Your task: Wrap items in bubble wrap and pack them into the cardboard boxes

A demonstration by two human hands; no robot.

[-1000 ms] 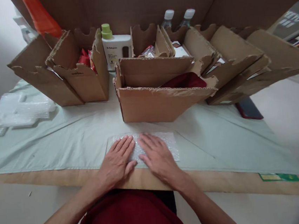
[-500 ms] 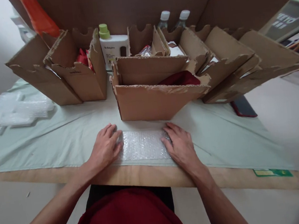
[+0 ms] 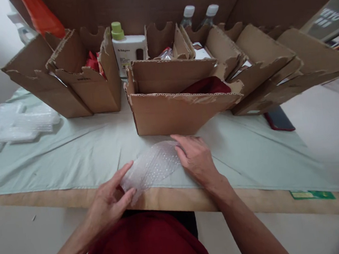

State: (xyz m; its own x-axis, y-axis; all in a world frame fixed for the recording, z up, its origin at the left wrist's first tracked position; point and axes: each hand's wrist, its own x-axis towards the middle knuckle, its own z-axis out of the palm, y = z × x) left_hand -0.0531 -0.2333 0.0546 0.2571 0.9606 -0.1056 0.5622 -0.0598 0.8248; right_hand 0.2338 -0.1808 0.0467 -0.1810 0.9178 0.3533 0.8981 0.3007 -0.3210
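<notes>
A clear piece of bubble wrap (image 3: 158, 164) lies at a slant near the front of the cloth-covered table, bowed upward, its near left end reaching over the wooden edge. At that left end is my left hand (image 3: 112, 196), thumb and index finger spread wide with the wrap's end between them; its other fingers are curled and partly hidden. My right hand (image 3: 196, 156) pinches the far right end between thumb and fingers. Just behind it stands a cardboard box (image 3: 183, 111) with dark red cloth (image 3: 206, 86) inside.
Folded bubble wrap (image 3: 19, 121) is piled at the left. Behind stand several cut cardboard boxes (image 3: 99, 85), a white bottle with a green cap (image 3: 129, 51) and two white-capped bottles (image 3: 188, 15). A dark flat object (image 3: 279, 119) lies right; a green packet (image 3: 312, 194) is at the front edge.
The bubble wrap has gone from flat and straight to slanted and bowed. My left hand has moved nearer and its thumb and index finger have spread. My right hand has shifted slightly left.
</notes>
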